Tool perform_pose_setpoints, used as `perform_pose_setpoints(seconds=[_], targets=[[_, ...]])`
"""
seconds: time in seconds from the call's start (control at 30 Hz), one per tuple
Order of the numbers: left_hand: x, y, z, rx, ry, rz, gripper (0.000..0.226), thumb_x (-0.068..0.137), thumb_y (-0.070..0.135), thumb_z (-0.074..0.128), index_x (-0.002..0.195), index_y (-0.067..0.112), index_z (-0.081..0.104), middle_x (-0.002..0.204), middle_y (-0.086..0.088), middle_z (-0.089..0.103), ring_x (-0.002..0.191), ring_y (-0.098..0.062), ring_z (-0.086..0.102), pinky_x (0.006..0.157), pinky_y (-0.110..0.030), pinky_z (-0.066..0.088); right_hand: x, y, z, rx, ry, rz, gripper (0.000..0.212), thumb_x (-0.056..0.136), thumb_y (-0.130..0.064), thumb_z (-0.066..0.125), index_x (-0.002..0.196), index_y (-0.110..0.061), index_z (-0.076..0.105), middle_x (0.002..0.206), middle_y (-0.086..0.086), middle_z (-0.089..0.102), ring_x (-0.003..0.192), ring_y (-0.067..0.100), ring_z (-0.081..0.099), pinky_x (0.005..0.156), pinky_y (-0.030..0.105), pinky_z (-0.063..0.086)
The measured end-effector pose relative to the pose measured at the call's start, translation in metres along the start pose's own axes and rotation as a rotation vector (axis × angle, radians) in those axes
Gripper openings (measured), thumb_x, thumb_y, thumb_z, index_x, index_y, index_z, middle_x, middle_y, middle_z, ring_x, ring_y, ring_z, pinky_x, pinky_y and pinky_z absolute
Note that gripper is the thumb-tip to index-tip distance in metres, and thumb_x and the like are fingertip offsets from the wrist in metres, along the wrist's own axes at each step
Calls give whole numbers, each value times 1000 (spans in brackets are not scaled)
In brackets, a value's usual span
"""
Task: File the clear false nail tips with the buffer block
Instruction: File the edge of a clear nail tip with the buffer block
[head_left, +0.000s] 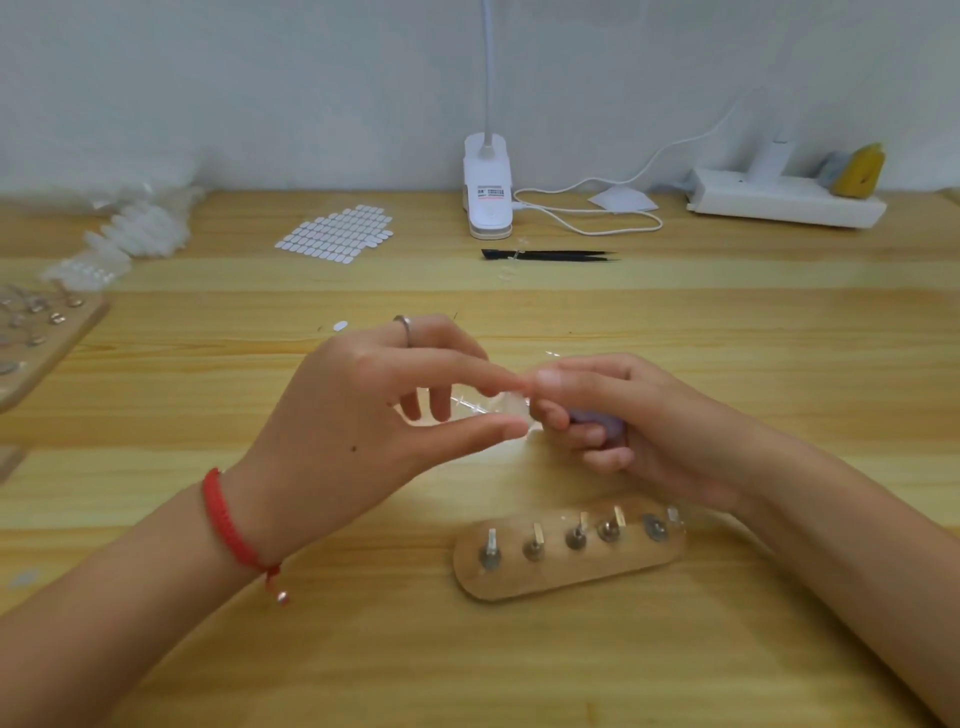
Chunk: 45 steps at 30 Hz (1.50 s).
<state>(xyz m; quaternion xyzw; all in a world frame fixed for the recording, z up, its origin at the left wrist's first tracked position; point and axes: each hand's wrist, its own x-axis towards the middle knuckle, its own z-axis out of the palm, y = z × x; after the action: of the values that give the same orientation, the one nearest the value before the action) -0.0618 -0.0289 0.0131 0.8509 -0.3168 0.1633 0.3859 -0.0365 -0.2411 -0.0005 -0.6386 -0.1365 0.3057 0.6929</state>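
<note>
Centre of the tabletop (519, 670), both hands raised and meeting; the left hand (363, 408) pinches a clear false nail tip (511, 408) between thumb and forefinger, its other fingers loose; the right hand (644, 423) curls round the purple buffer block (600, 419), right up against the tip; nearer, just below, lies a wooden peg stand (566, 579); black tweezers (550, 255) sit far back.
</note>
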Motion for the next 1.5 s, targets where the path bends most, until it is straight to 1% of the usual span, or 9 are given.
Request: perform_pose_setpoints(seconds=[0.07, 0.17, 0.4, 0.57, 0.7, 0.8, 1.0, 1.33, 1.5], targets=[[-14, 2, -3, -99, 32, -78, 25, 74, 40, 71, 94, 25, 75, 83, 11, 66, 64, -12, 57, 58, -18, 45, 1, 1, -5, 33, 48, 7, 23, 76, -32, 73, 94, -18, 77, 67, -7, 46, 51, 3, 32, 38, 12, 24], [-36, 6, -3, -193, 19, -152, 23, 72, 39, 73, 92, 28, 75, 84, 11, 67, 66, -10, 57, 60, -15, 44, 2, 2, -8, 57, 95, 12, 20, 74, -31, 72, 90, -22, 79, 65, -8, 45, 51, 3, 32, 38, 12, 25], [-49, 10, 2, -153, -60, -85, 22, 72, 37, 76, 90, 25, 76, 81, 12, 67, 71, -13, 61, 60, -20, 45, 4, 4, -10, 70, 105, 10, 16, 71, -29, 72, 85, -24, 78, 63, -8, 41, 48, 2, 30, 37, 11, 24], [-49, 8, 6, -48, -99, -51, 20, 73, 37, 74, 90, 26, 76, 85, 17, 65, 76, -4, 60, 68, -13, 42, 2, 4, -9, 65, 117, 8, 14, 74, -24, 68, 84, -25, 78, 62, -7, 40, 47, 2, 30, 37, 11, 23], [-50, 8, 7, -23, -93, -51, 17, 73, 36, 74, 88, 27, 76, 84, 17, 65, 76, -4, 61, 67, -18, 46, 2, 4, -9, 65, 121, 11, 14, 75, -23, 68, 84, -25, 79, 61, -8, 41, 47, 3, 30, 38, 12, 22], [-50, 8, 8, -17, -97, -53, 17, 73, 35, 73, 87, 27, 76, 84, 16, 65, 76, -4, 62, 67, -19, 47, 2, 5, -9, 64, 115, 7, 14, 75, -22, 67, 83, -25, 78, 60, -8, 42, 47, 2, 30, 38, 12, 23], [-50, 7, 8, -62, -112, -77, 17, 73, 37, 74, 86, 26, 76, 82, 16, 65, 73, -12, 62, 60, -25, 48, 3, 6, -9, 68, 114, -3, 14, 73, -23, 69, 83, -24, 78, 60, -8, 43, 46, 2, 31, 37, 11, 24], [-50, 8, 9, -88, -151, -116, 17, 72, 40, 73, 85, 30, 76, 84, 16, 64, 75, -11, 62, 56, -27, 51, 2, 6, -10, 90, 114, -8, 14, 75, -20, 67, 82, -24, 78, 60, -9, 43, 46, 1, 31, 36, 11, 23], [-50, 11, 9, 17, -144, -99, 18, 71, 42, 72, 87, 34, 74, 86, 19, 62, 77, -5, 61, 60, -27, 51, 2, 5, -8, 93, 128, 6, 13, 74, -20, 67, 81, -24, 78, 61, -7, 40, 45, 2, 31, 37, 11, 23]])
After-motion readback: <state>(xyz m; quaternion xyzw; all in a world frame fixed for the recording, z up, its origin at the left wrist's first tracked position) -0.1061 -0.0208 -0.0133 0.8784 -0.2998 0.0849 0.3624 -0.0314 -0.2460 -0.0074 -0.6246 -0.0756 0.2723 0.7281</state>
